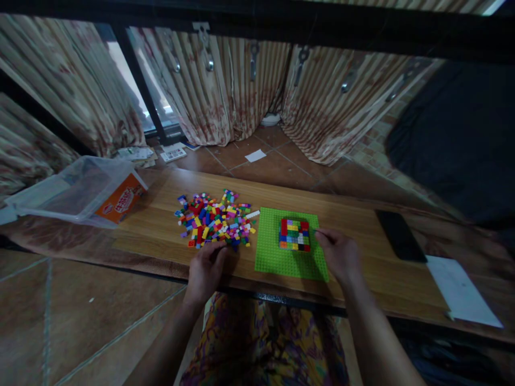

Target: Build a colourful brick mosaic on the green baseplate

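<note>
Green baseplate (pixel 266 246) bears a squarish brick build (pixel 295 236) just left of the nearer right hand (pixel 341 256); the left hand (pixel 206 269) curls beside loose bricks (pixel 218 219); whether either hand grips anything, I cannot tell.

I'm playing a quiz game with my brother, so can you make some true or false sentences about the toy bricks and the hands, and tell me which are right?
1. The loose bricks lie to the left of the green baseplate. True.
2. The clear bin has an orange label. True.
3. The left hand is inside the clear bin. False: the left hand is by the near edge of the loose bricks.
4. The multicoloured block sits on the green baseplate. True.
5. The right hand is left of the block. False: the right hand is to its right.
</note>
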Available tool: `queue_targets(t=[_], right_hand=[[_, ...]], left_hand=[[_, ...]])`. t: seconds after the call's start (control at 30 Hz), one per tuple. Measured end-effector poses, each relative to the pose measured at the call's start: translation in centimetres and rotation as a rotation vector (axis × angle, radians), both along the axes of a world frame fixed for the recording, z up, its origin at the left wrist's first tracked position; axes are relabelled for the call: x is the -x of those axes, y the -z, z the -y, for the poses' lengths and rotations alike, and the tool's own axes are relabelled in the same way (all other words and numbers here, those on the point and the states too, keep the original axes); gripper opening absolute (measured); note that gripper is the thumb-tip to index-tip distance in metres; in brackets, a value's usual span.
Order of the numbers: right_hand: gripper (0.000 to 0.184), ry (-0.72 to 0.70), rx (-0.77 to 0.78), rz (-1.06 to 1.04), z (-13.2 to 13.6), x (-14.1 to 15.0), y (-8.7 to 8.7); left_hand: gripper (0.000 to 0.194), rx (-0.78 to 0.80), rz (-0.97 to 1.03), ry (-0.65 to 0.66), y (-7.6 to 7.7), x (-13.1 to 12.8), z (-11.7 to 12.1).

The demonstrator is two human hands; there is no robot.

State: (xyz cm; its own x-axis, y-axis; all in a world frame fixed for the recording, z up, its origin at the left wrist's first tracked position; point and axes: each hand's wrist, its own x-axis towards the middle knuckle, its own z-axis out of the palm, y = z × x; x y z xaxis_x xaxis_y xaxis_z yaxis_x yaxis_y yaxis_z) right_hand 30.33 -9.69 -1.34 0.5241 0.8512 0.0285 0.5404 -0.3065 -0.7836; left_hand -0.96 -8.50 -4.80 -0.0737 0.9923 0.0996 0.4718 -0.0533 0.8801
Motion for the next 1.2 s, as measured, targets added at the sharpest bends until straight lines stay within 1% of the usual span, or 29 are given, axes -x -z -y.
queue_targets(t=[0.1,0.2,0.3,0.5,0.63,0.77,1.0,1.2], right_hand=[[0.034,-0.042,0.076,0.112,-1.0,0.3,0.4],[0.035,-0.068,0.122,0.185,-1.7,0.5,0.9],[0.035,-0.069,0.138,0.225,-2.3,0.5,1.5],[0.036,-0.065,0.124,0.246,-2.9,0.5,2.0],[0.04,-0.07,0.115,0.215,-2.9,0.5,1.9],[0.043,-0.073,0.14,0.168,-2.6,0.1,1.7],[0.038,-0.05,0.092,0.045,-2.5,-0.2,2.1],[0.037,-0.034,0.066,0.001,-2.9,-0.2,2.3]], left_hand=[[0.027,-0.031,-0.041,0.023,0.5,0.2,-0.2],[0.027,-0.026,-0.061,0.048,0.7,0.5,-0.2],[0.027,-0.016,-0.077,0.077,0.7,0.6,-0.1],[0.025,-0.013,-0.079,0.077,0.8,0.6,0.0],[0.024,-0.011,-0.084,0.082,0.8,0.6,0.0],[0.023,-0.028,-0.083,0.085,0.8,0.7,-0.1],[0.023,-0.024,-0.078,0.078,0.9,0.7,-0.1],[0.024,-0.01,-0.08,0.08,0.7,0.6,-0.1]])
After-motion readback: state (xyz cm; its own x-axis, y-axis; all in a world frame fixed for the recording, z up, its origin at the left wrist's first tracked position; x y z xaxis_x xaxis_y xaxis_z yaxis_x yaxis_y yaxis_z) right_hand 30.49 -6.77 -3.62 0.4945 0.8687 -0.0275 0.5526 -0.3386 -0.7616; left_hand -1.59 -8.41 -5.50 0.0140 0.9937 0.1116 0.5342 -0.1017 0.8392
